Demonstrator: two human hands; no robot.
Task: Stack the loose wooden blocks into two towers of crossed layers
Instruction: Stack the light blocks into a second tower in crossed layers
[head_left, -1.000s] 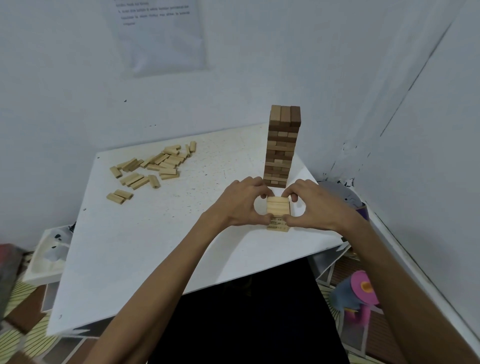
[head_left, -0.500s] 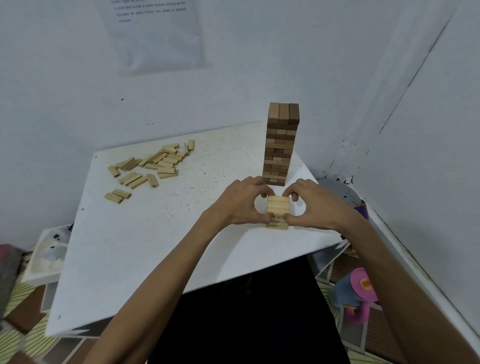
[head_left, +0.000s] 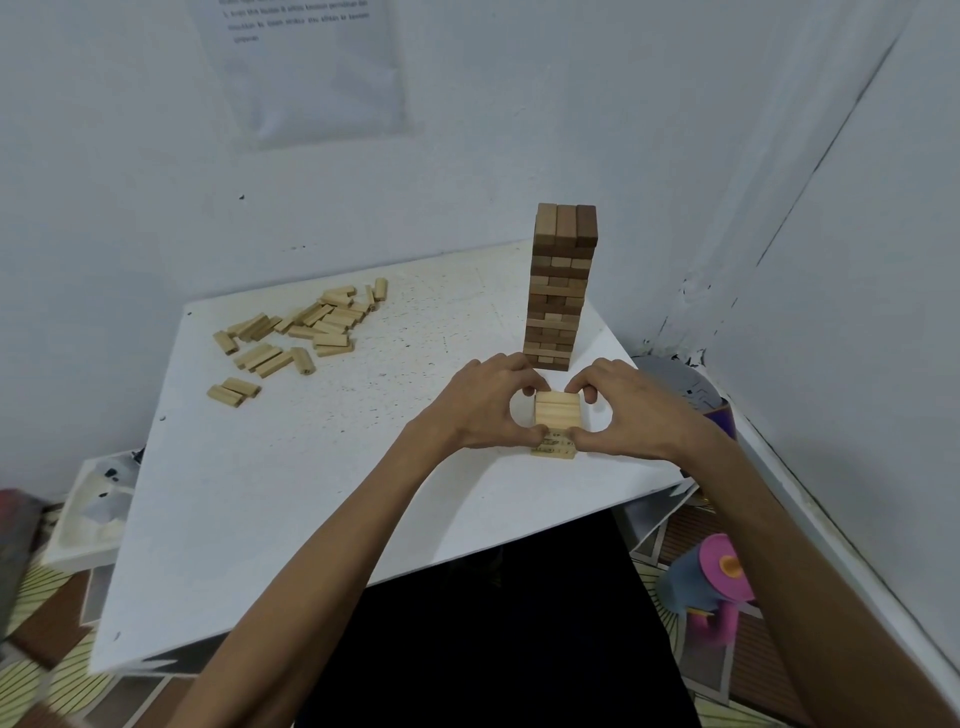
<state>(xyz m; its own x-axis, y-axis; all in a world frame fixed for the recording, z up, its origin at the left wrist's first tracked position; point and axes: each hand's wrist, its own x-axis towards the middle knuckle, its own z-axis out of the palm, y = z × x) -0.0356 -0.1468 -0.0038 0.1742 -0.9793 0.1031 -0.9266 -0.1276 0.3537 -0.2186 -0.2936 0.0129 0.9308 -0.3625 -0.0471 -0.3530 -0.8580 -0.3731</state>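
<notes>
Blocks forming the short stack sit near the front edge of the table, just in front of the tall tower. My left hand and right hand each pinch a side of it, fingers curled at the back corners and thumbs at the front, as if squaring the layers. I'd judge the main risk to be the fingers behind the stack, which are close to the tall tower's base: a careless lift or nudge there could topple it. An uneven squeeze could also skew the lower layers, which my thumbs partly hide. I count one tall tower, one short stack with three blocks across its top layer, and the loose blocks at the far left, roughly two dozen, too overlapped for an exact count.
</notes>
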